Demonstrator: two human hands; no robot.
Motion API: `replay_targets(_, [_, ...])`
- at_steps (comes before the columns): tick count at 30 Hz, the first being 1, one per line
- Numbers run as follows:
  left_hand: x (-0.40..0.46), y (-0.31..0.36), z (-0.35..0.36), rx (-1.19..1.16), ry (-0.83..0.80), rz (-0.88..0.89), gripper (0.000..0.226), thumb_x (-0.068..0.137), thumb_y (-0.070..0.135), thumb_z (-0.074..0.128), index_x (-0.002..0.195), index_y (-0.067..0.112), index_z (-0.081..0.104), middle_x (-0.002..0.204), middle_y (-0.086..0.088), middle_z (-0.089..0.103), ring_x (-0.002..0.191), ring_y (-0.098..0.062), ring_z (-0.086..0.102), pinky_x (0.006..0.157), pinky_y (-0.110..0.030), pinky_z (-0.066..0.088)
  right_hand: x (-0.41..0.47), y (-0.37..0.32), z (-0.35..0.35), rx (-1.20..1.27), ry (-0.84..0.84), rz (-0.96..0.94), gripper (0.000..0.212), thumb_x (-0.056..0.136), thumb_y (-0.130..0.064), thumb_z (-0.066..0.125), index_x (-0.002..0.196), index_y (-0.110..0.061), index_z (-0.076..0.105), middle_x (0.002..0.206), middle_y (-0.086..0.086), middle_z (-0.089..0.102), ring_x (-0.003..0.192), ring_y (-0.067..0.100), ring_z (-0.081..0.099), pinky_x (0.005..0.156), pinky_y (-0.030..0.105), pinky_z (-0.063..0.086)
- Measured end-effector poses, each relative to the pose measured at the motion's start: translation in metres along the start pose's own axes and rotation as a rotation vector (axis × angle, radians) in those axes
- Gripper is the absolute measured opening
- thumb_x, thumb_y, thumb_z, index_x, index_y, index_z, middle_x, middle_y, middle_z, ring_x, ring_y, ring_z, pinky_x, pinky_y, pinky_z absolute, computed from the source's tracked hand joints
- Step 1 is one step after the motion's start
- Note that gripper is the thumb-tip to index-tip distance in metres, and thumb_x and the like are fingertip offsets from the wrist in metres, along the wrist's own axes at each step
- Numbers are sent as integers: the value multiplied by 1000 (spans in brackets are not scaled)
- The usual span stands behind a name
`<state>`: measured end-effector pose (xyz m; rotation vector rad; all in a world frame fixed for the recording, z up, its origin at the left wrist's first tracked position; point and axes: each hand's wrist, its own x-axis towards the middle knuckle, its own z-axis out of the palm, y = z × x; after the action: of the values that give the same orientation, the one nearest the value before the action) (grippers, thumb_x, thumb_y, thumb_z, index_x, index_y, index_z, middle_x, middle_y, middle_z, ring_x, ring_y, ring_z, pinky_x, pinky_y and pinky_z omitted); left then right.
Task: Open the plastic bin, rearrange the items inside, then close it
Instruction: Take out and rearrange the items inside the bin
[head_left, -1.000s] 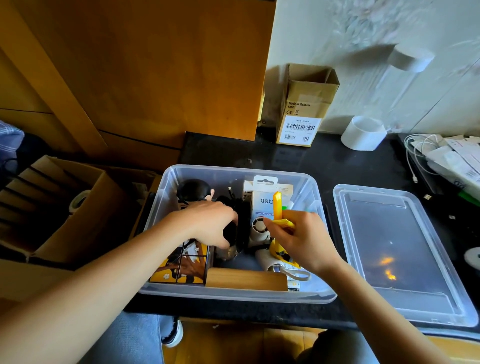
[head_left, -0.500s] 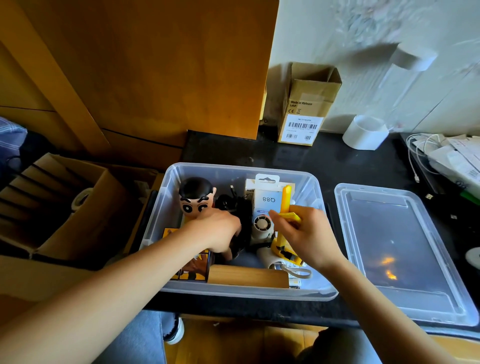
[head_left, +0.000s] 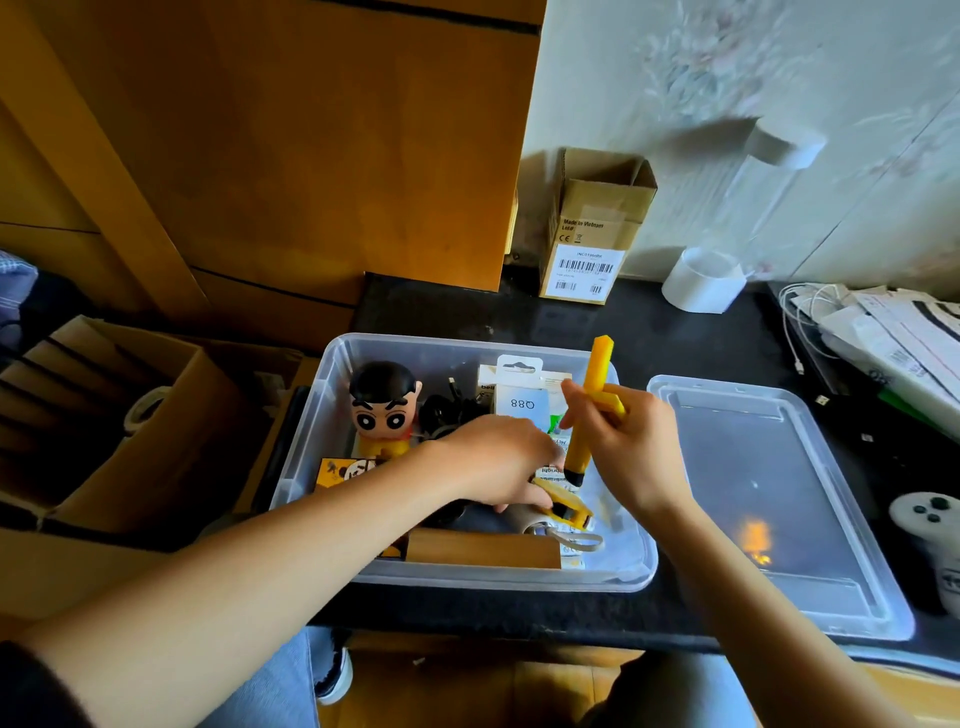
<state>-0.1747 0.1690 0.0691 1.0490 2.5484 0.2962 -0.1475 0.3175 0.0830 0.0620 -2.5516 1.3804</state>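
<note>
From the head view, the lidless clear plastic bin (head_left: 332, 415) sits on the dark surface (head_left: 571, 322), its lid (head_left: 769, 499) just right. The right hand (head_left: 631, 452) grips a yellow stick-shaped tool (head_left: 584, 415) nearly upright, long axis vertical above the bin's right half. The left hand (head_left: 501, 460) reaches down among the items; what its fingers hold is hidden.

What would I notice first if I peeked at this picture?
Probably the toy figure with black hair and big eyes, standing at the far left of the clear plastic bin. Next, the yellow tool the right hand holds upright above the bin, while the lid lies on the counter to the right.
</note>
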Motion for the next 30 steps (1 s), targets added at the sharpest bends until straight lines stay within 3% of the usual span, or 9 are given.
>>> replay_targets(2, [10, 10, 2, 28, -59, -35, 38, 89, 49, 57, 75, 15, 47, 46, 9, 46, 49, -1, 43, 61, -26, 41, -1, 1, -1, -3, 11, 11, 43, 91, -35, 57, 61, -5, 66, 42, -22, 52, 38, 0, 48, 40, 8, 31])
replay_targets(5, [22, 24, 5, 50, -164, -57, 42, 87, 50, 60, 101, 10, 58, 67, 6, 49, 68, -16, 52, 67, -29, 44, -2, 2, -2, -47, 36, 16, 50, 90, -37, 57, 61, 4, 62, 41, -8, 50, 37, 6, 42, 38, 15, 28])
replay_targets(8, [29, 36, 8, 207, -218, -46, 45, 90, 44, 58, 116, 7, 57, 99, -6, 57, 93, -25, 56, 79, -36, 49, -2, 3, -1, -101, 25, 40, 48, 89, -39, 57, 59, -1, 62, 43, 0, 50, 40, 11, 36, 44, 30, 34])
replay_targets(13, [34, 39, 5, 230, -73, -51, 24, 91, 32, 56, 84, 10, 51, 71, -1, 48, 68, -22, 51, 60, -31, 40, -2, 1, -7, -138, 14, 88, 50, 91, -40, 53, 62, 0, 57, 49, 7, 49, 44, 17, 39, 46, 32, 36])
replay_targets(17, [19, 26, -11, -18, 123, -145, 31, 84, 45, 60, 76, 15, 60, 58, 2, 45, 57, -19, 46, 49, -27, 29, 1, -3, -18, -102, 99, 110, 55, 94, -42, 46, 67, 6, 49, 53, 8, 44, 48, 15, 33, 46, 25, 27])
replay_targets(21, [-11, -3, -25, -426, 216, -184, 30, 88, 43, 59, 90, 15, 70, 81, -7, 66, 64, -14, 56, 55, -30, 42, 4, -11, -27, 80, 111, 126, 40, 96, -34, 45, 64, -10, 46, 49, -2, 51, 43, 14, 45, 42, 26, 37])
replay_targets(23, [-27, -14, -28, -704, 200, -210, 27, 94, 33, 55, 100, 10, 67, 97, -12, 68, 67, -6, 58, 53, -18, 47, 4, -15, -27, 229, 18, 136, 32, 97, -23, 46, 67, -14, 47, 47, 0, 49, 38, 11, 42, 37, 21, 34])
replay_targets(26, [-50, -24, -28, -1039, 197, -259, 16, 98, 24, 48, 105, 15, 59, 105, -7, 66, 89, -12, 67, 67, -24, 58, 2, -16, -19, 192, -192, 118, 23, 97, -18, 45, 76, -13, 54, 45, -3, 45, 36, 8, 39, 36, 17, 32])
replay_targets(30, [-71, -31, -28, -1146, 211, -261, 16, 98, 24, 47, 111, 16, 52, 103, -8, 68, 86, -22, 72, 73, -28, 59, -1, -16, -4, -46, -339, 110, 20, 94, -26, 54, 83, -10, 59, 52, -2, 49, 40, 10, 46, 40, 22, 39])
